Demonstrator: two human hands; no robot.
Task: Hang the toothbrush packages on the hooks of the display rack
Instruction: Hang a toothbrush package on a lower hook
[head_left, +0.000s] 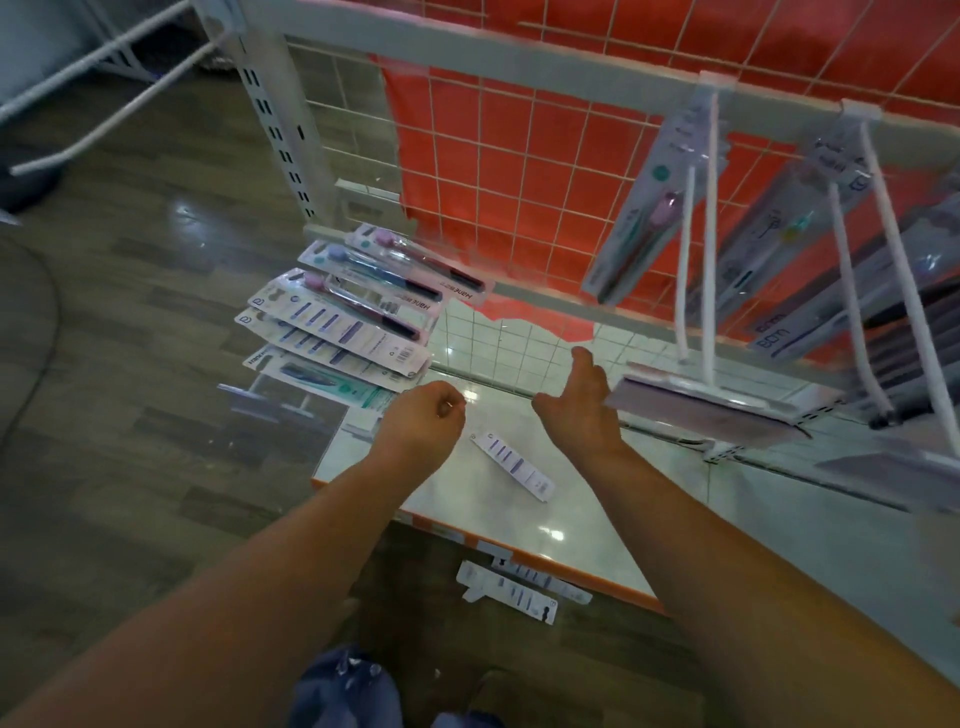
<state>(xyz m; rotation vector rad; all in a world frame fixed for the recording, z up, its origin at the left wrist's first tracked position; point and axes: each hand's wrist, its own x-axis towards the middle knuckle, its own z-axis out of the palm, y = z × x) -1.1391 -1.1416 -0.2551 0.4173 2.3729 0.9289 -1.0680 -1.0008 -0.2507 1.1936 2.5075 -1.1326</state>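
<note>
The fingers (445, 408) of the left hand (421, 421) are curled into a loose fist with nothing visible in them. Those of the right hand (582, 400) are straight and relaxed, reaching toward the hook (698, 249) in the middle of the display rack (519, 67) — whether they touch the package (701, 405) at its tip I cannot tell.

One toothbrush package (514, 465) lies flat on the white shelf (571, 530), near the middle, between the two forearms. A fan of packages (343, 317) overhangs the shelf's far left corner. More packages (644, 208) hang from the hooks at the right, against the wire grid. Two further packs (519, 590) lie on the floor (130, 338), just below the shelf's orange front edge.
</note>
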